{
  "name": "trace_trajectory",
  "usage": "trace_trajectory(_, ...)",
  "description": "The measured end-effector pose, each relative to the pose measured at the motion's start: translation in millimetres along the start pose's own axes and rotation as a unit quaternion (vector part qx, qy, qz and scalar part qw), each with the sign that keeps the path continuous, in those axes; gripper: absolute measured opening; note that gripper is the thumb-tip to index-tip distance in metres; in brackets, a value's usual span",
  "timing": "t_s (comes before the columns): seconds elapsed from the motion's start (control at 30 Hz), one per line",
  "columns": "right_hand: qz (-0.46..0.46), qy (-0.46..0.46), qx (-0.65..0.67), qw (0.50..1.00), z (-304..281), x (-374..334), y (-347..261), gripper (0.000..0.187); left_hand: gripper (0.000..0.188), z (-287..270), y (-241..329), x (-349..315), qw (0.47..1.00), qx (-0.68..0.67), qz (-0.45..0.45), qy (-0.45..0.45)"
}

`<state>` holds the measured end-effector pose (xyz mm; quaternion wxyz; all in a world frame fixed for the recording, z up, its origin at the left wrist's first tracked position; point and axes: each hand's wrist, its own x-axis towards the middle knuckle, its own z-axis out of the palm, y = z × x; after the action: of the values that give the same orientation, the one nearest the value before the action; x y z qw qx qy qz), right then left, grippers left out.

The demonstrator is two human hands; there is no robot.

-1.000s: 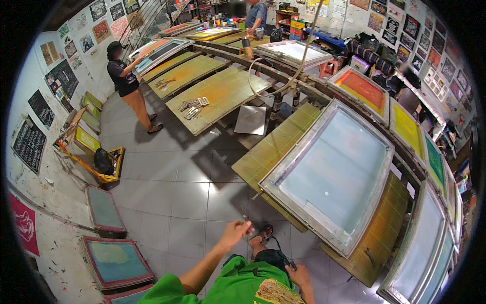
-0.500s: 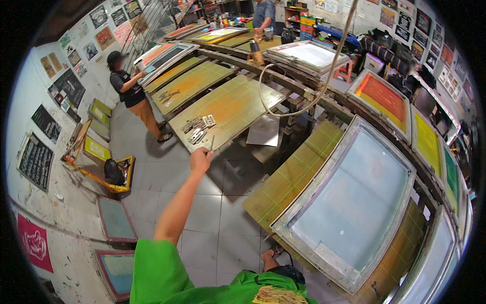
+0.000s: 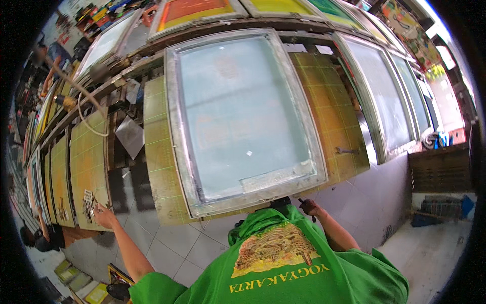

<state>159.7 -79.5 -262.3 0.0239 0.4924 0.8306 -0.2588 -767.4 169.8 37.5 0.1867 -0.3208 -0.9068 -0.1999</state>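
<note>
- Left hand (image 3: 105, 217), lower left of the frame: at the metal pieces (image 3: 88, 199) on a board (image 3: 90, 164); whether it grips 1, I cannot tell. A careless sweep could knock pieces off.
- Right hand (image 3: 313, 208), lower centre, well apart: closed around a dark slim tool (image 3: 302, 201); swung upward, it could tear the mesh.
- Large screen frame (image 3: 177, 137), centre: a body bump could shift it.
- Wrench (image 3: 347, 150), right of centre: jolting could send it sliding.

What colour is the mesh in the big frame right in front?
The mesh is pale blue, slightly greenish; the head view shows it best.
</note>
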Motion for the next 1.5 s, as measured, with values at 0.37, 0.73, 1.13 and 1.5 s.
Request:
trace_trajectory(0.37, 0.257, -0.037, 0.189, 0.947, -153.3, 19.0, -126.6, 0.036, 0.029, -73.9, 90.9, -273.7, 0.949, -0.314, -0.001, -0.026)
trace_trajectory(0.73, -0.011, -0.047, 0.506, 0.861, -185.9, 119.6, -350.8, 0.036, 0.024, -201.5, 9.0, -396.6, 0.914, -0.355, -0.102, -0.167)
trace_trajectory(1.13, 0.063, -0.128, 0.653, 0.744, -200.7, 183.4, -442.3, 0.056, 0.030, -208.9, 55.6, -317.1, 0.798, -0.464, -0.070, -0.378)
trace_trajectory(1.5, 0.097, -0.104, 0.869, 0.473, -178.1, 190.1, -479.4, 0.060, 0.030, -168.4, 11.0, -278.8, 0.739, -0.462, -0.082, -0.484)
